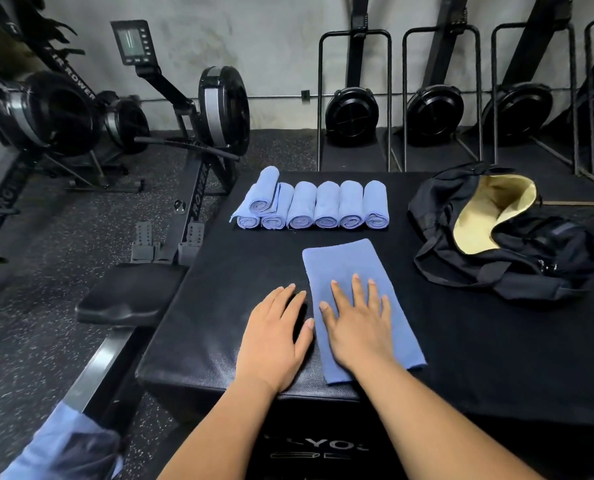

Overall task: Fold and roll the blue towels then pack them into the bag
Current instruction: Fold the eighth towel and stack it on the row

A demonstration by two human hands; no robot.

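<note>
Gym with rowers [216, 109] along the wall, and I'm at a black padded box [479, 358]. My right hand [357, 320] lies flat, fingers spread, on the folded blue towel [351, 265]. My left hand [276, 337] is flat on the box just beside it. The rolled towels [326, 206] are lined up behind, with the open bag [517, 268] off to the right.

Black padded table [461, 358] carrying towels and a bag.
A row of rolled blue towels [326, 206] lies at upper centre, a folded blue towel [344, 261] lies flat mid-frame, an open black bag [517, 258] sits right, and the left hand [274, 337] rests flat beside the folded towel.
</note>
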